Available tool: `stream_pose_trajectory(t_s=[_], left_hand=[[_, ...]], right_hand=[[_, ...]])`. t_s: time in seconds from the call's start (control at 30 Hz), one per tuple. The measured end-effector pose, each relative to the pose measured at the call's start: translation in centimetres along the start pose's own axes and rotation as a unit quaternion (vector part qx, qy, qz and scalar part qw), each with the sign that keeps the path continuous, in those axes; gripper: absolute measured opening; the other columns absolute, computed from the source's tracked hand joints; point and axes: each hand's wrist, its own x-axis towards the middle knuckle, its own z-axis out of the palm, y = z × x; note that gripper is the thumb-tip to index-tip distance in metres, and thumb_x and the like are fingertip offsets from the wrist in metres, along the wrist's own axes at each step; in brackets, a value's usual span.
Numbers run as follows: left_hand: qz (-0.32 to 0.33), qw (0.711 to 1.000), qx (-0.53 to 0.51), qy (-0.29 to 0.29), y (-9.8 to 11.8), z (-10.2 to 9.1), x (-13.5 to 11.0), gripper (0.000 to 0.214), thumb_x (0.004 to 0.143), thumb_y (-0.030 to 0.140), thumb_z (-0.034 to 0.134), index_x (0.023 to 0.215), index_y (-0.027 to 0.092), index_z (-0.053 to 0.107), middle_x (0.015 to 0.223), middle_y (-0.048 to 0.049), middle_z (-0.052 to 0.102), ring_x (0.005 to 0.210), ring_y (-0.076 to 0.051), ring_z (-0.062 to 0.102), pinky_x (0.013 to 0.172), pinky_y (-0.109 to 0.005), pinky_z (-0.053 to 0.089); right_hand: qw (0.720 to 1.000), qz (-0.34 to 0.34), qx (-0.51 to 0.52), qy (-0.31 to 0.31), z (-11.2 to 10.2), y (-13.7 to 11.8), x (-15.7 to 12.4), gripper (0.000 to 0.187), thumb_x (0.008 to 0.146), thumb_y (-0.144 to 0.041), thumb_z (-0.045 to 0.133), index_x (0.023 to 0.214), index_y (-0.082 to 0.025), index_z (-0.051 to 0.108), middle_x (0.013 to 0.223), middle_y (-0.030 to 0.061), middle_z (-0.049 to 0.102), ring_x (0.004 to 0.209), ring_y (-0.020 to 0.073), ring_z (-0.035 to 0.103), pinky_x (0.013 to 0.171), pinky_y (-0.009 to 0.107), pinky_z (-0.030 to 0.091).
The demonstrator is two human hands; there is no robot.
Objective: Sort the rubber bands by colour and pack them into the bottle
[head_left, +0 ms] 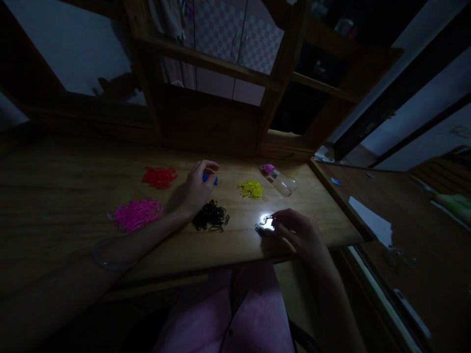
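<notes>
In the head view, a pale wooden desk [235,245] stands in a dim room, backed by one wooden shelf unit [211,117]; two checkered cupboard doors [221,32] show through it. Five piles of small elastic bands lie on the desktop, one each of red bands [159,177], pink bands [138,214], black bands [211,216], yellow bands [250,189] and blue bands [215,182]; single bands are too many to count. One clear bottle [285,184] lies beyond the right hand [300,230], whose bent fingers meet a few loose black loops [259,230] by a bright light spot; its grip is unclear. The half-curled left hand [196,190] covers part of the blue pile; whether it holds any, I cannot tell.
</notes>
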Motion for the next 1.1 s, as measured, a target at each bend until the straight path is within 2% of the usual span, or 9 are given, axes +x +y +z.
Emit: stream_pose_trajectory(t_s=[0.13, 0.33, 0.5, 0.63, 0.77, 0.83, 0.9, 0.97, 1.1], left_hand=[[0.02, 0.999, -0.02, 0.018, -0.3, -0.2, 0.3, 0.023, 0.082, 0.009, 0.049, 0.097, 0.024, 0.06, 0.097, -0.0037, 0.063, 0.09, -0.019, 0.06, 0.081, -0.035, 0.05], [0.099, 0.98, -0.041, 0.166, -0.2, -1.4, 1.4, 0.026, 0.083, 0.006, 0.047, 0.097, 0.024, 0.059, 0.103, -0.0039, 0.057, 0.092, -0.018, 0.056, 0.089, -0.034, 0.046], [0.103, 0.982, -0.016, 0.158, 0.2, -1.4, 1.2, 0.024, 0.084, 0.006, 0.047, 0.095, 0.023, 0.059, 0.101, -0.0043, 0.057, 0.097, -0.018, 0.055, 0.091, -0.033, 0.045], [0.102, 0.984, -0.017, 0.148, 0.3, -1.4, 1.0, 0.024, 0.084, 0.007, 0.046, 0.096, 0.023, 0.059, 0.101, -0.004, 0.057, 0.096, -0.019, 0.055, 0.09, -0.035, 0.044], [0.101, 0.984, -0.041, 0.138, 0.3, -1.3, 0.9, 0.025, 0.084, 0.006, 0.046, 0.097, 0.024, 0.058, 0.101, -0.004, 0.057, 0.094, -0.019, 0.056, 0.089, -0.035, 0.045], [0.1, 0.985, -0.044, 0.135, 0.4, -1.1, 0.9, 0.026, 0.083, 0.005, 0.046, 0.096, 0.024, 0.058, 0.1, -0.0037, 0.057, 0.093, -0.018, 0.056, 0.089, -0.035, 0.045], [0.099, 0.986, -0.038, 0.128, 0.4, -1.0, 0.9, 0.027, 0.083, 0.004, 0.045, 0.096, 0.023, 0.059, 0.099, -0.0034, 0.056, 0.091, -0.018, 0.056, 0.087, -0.035, 0.045], [0.099, 0.987, -0.036, 0.122, 0.3, -0.9, 0.8, 0.029, 0.082, 0.003, 0.044, 0.095, 0.023, 0.059, 0.097, -0.003, 0.056, 0.091, -0.017, 0.057, 0.086, -0.034, 0.045], [0.097, 0.987, -0.034, 0.124, 0.3, -0.9, 0.8, 0.029, 0.082, 0.003, 0.044, 0.096, 0.023, 0.059, 0.097, -0.0029, 0.056, 0.091, -0.017, 0.057, 0.086, -0.032, 0.045]], right_hand=[[0.997, 0.032, 0.062, 0.044, 0.7, -0.4, 0.7, 0.025, 0.084, -0.033, 0.064, 0.102, -0.016, 0.068, 0.083, 0.008, 0.074, 0.075, 0.0205, 0.072, 0.068, 0.03, 0.056], [0.993, -0.003, 0.116, 0.038, 3.4, -2.6, 4.8, 0.022, 0.082, -0.029, 0.065, 0.095, -0.013, 0.071, 0.081, 0.0099, 0.075, 0.075, 0.0228, 0.074, 0.071, 0.035, 0.06], [0.994, -0.059, 0.088, -0.029, 7.8, -4.3, 10.8, 0.017, 0.083, -0.023, 0.063, 0.093, -0.011, 0.071, 0.085, 0.011, 0.074, 0.077, 0.0215, 0.073, 0.073, 0.034, 0.059], [0.984, -0.062, 0.151, -0.075, 9.0, -4.4, 12.9, 0.03, 0.085, -0.021, 0.062, 0.114, -0.014, 0.065, 0.112, 0.0123, 0.07, 0.096, 0.0198, 0.071, 0.086, 0.034, 0.057], [0.986, -0.067, 0.145, -0.037, 5.9, -3.0, 10.4, 0.031, 0.087, -0.027, 0.059, 0.116, -0.015, 0.063, 0.12, 0.0136, 0.066, 0.097, 0.0197, 0.069, 0.084, 0.034, 0.056], [0.996, -0.067, 0.062, -0.008, 3.8, -2.0, 8.1, 0.029, 0.087, -0.031, 0.06, 0.11, -0.016, 0.066, 0.107, 0.0112, 0.07, 0.091, 0.0192, 0.069, 0.081, 0.034, 0.056], [0.998, -0.049, -0.036, -0.028, 2.5, -1.1, 5.7, 0.025, 0.085, -0.034, 0.061, 0.102, -0.017, 0.068, 0.097, 0.0078, 0.071, 0.083, 0.0188, 0.068, 0.072, 0.032, 0.055], [0.993, -0.038, -0.096, -0.055, 2.1, -0.5, 3.6, 0.022, 0.085, -0.035, 0.062, 0.1, -0.02, 0.067, 0.091, 0.0054, 0.071, 0.074, 0.0179, 0.065, 0.064, 0.03, 0.052], [0.983, -0.043, -0.177, -0.014, 3.0, 0.0, 1.5, 0.015, 0.087, -0.035, 0.059, 0.094, -0.023, 0.063, 0.083, 0.0042, 0.068, 0.07, 0.0178, 0.061, 0.062, 0.03, 0.047]])
